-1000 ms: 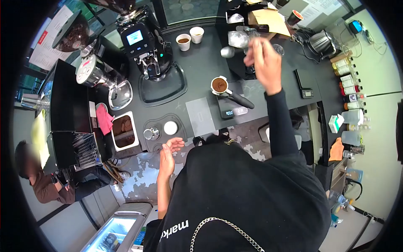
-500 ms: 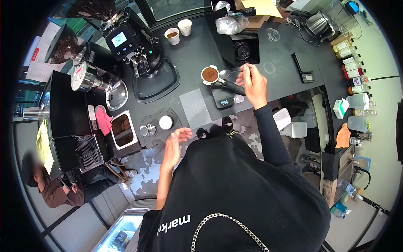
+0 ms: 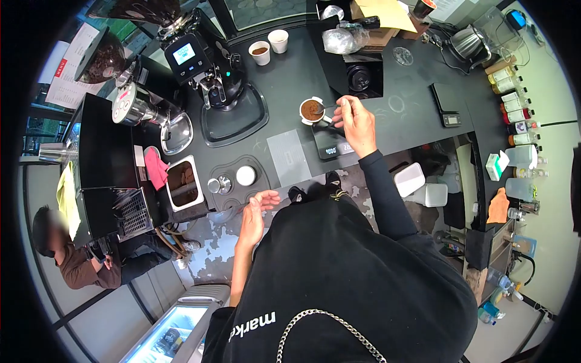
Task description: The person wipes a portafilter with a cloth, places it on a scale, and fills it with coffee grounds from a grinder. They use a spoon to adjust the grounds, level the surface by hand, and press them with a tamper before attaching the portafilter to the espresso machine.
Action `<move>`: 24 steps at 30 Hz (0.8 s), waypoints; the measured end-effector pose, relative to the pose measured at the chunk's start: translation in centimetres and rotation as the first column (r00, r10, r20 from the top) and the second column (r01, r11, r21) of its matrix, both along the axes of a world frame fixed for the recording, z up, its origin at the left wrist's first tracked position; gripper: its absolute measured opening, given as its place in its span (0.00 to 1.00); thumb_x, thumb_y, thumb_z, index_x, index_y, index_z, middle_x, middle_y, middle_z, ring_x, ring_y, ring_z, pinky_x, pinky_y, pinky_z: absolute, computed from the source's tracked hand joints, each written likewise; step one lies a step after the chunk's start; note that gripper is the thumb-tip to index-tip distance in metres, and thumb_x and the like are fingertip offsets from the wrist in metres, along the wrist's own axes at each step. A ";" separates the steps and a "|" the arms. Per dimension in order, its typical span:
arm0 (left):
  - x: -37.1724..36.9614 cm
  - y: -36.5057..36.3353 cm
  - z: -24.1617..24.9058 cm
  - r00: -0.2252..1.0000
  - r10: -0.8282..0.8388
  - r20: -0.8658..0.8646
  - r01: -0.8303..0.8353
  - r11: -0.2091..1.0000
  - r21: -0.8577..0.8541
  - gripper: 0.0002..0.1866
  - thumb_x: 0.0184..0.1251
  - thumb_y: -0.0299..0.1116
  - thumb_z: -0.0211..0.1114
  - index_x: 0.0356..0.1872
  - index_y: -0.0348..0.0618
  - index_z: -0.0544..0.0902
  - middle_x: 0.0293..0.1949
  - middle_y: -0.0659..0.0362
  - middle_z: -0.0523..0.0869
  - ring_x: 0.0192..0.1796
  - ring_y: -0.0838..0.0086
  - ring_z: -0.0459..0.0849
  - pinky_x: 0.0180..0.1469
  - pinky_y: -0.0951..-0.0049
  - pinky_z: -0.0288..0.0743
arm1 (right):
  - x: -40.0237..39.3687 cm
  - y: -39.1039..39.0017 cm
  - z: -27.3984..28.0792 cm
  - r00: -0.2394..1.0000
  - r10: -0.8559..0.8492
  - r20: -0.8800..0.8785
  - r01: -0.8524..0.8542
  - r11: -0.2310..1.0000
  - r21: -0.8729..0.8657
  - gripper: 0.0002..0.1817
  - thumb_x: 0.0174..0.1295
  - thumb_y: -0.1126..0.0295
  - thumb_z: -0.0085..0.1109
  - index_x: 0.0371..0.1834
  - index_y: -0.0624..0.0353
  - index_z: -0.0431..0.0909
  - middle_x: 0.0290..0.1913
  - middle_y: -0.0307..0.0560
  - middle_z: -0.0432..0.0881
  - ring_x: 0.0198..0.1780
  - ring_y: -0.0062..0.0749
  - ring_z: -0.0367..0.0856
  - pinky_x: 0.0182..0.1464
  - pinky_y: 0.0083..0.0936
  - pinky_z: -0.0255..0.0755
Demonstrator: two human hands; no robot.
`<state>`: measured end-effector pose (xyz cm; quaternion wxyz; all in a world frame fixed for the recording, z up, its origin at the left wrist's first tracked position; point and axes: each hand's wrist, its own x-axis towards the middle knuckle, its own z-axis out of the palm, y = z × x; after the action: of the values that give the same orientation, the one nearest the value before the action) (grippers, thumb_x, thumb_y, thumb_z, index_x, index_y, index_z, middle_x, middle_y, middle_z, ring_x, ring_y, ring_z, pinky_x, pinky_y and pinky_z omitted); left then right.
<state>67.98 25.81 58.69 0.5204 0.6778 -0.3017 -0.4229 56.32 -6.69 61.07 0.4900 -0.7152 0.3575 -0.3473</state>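
Observation:
My right hand is closed in a pinch on a spoon, mostly hidden by the fingers. The spoon's bowl reaches into the ground coffee in the basket of a portafilter. This portafilter rests on a small black scale with a lit display; my right hand covers most of its handle. My left hand hangs in front of the counter edge, fingers loosely curled and apart, holding nothing. Nearest to it on a dark mat are a white round container and a metal tamper-like piece.
A grinder stands over a black tray at the left. Two paper cups sit near the window. Another scale lies at the right, beyond it several bottles. A seated person is at far left.
My right hand now has the spoon in the portafilter's coffee; before, the spoon lay beside the basket. The coffee surface looks disturbed. My left hand has hardly moved.

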 end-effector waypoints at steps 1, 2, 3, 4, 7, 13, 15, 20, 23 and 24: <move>0.0 0.1 0.0 1.000 0.000 0.001 0.000 1.000 0.000 0.47 0.81 0.68 0.23 0.58 0.35 0.80 0.50 0.51 0.87 0.54 0.66 0.85 0.59 0.66 0.76 | 0.0 0.0 -0.1 1.000 0.000 0.001 0.000 1.000 0.000 0.15 0.81 0.63 0.51 0.50 0.66 0.79 0.34 0.48 0.86 0.34 0.29 0.89 0.34 0.26 0.84; 0.0 0.1 -0.2 1.000 0.004 -0.004 -0.004 1.000 0.000 0.47 0.81 0.68 0.23 0.58 0.34 0.80 0.50 0.51 0.87 0.54 0.66 0.85 0.59 0.66 0.76 | 0.0 0.0 -0.3 1.000 -0.005 0.012 0.005 1.000 0.010 0.15 0.81 0.63 0.51 0.50 0.65 0.79 0.34 0.48 0.86 0.34 0.29 0.89 0.34 0.26 0.84; 0.0 0.1 -0.2 1.000 0.009 -0.009 -0.009 1.000 -0.001 0.46 0.82 0.68 0.24 0.58 0.34 0.80 0.50 0.51 0.87 0.54 0.66 0.85 0.59 0.66 0.76 | 0.0 -0.1 -0.3 1.000 -0.011 0.022 0.010 1.000 0.019 0.15 0.81 0.62 0.50 0.50 0.65 0.79 0.34 0.48 0.86 0.34 0.28 0.89 0.34 0.26 0.84; 0.1 0.0 -0.2 1.000 0.009 -0.010 -0.009 1.000 -0.001 0.46 0.82 0.68 0.24 0.58 0.34 0.80 0.50 0.51 0.87 0.54 0.66 0.85 0.59 0.66 0.76 | -0.1 -0.1 -0.2 1.000 -0.011 0.022 0.010 1.000 0.019 0.15 0.81 0.62 0.50 0.50 0.65 0.79 0.34 0.48 0.86 0.34 0.28 0.89 0.34 0.26 0.84; 0.1 0.0 -0.1 1.000 0.005 0.000 -0.005 1.000 0.018 0.46 0.82 0.68 0.24 0.58 0.34 0.80 0.50 0.51 0.87 0.54 0.66 0.85 0.59 0.66 0.76 | -0.7 -0.2 0.1 0.998 -0.052 0.027 0.050 0.997 0.061 0.16 0.81 0.62 0.50 0.51 0.65 0.79 0.34 0.48 0.86 0.33 0.28 0.90 0.34 0.25 0.85; 0.1 -0.8 0.0 0.999 -0.034 0.012 0.034 0.999 0.007 0.47 0.82 0.68 0.24 0.58 0.34 0.80 0.50 0.51 0.87 0.54 0.67 0.85 0.59 0.66 0.76 | -1.7 -0.4 0.6 0.997 -0.072 0.036 0.069 0.995 0.077 0.16 0.81 0.62 0.49 0.51 0.65 0.80 0.34 0.47 0.86 0.34 0.28 0.90 0.34 0.25 0.85; 0.1 -1.0 0.0 0.999 -0.040 0.003 0.040 0.999 0.003 0.47 0.81 0.68 0.24 0.58 0.34 0.80 0.50 0.51 0.87 0.54 0.67 0.85 0.59 0.66 0.76 | -1.8 -0.4 0.8 0.994 -0.084 0.064 0.079 0.994 0.077 0.16 0.81 0.62 0.50 0.50 0.65 0.80 0.34 0.47 0.86 0.34 0.28 0.90 0.33 0.25 0.85; 0.2 -1.2 -0.1 0.998 -0.056 0.004 0.056 0.998 -0.009 0.47 0.81 0.68 0.24 0.57 0.34 0.80 0.50 0.52 0.87 0.54 0.67 0.84 0.60 0.66 0.76 | -1.9 -0.7 1.7 0.991 -0.090 0.096 0.083 0.993 0.080 0.16 0.81 0.62 0.49 0.49 0.64 0.79 0.33 0.46 0.85 0.33 0.28 0.89 0.32 0.25 0.85; 0.2 -1.2 -0.2 0.999 -0.054 0.007 0.054 0.998 -0.017 0.47 0.81 0.68 0.24 0.57 0.34 0.81 0.50 0.52 0.87 0.54 0.67 0.84 0.60 0.66 0.76 | -1.8 -0.9 1.7 0.988 -0.090 0.123 0.081 0.994 0.073 0.16 0.81 0.62 0.49 0.49 0.64 0.79 0.32 0.46 0.85 0.32 0.27 0.89 0.32 0.25 0.85; 0.2 -1.2 -0.2 0.998 -0.055 0.008 0.055 0.998 -0.018 0.47 0.81 0.68 0.24 0.57 0.34 0.81 0.50 0.52 0.87 0.54 0.67 0.84 0.60 0.66 0.76 | -1.8 -1.0 1.7 0.987 -0.091 0.130 0.082 0.994 0.072 0.16 0.81 0.62 0.49 0.49 0.64 0.79 0.32 0.46 0.85 0.32 0.27 0.89 0.31 0.24 0.85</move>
<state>68.16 24.57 58.51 0.5134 0.6660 -0.3260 -0.4320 54.49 -7.69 62.76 0.5207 -0.6574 0.3664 -0.4030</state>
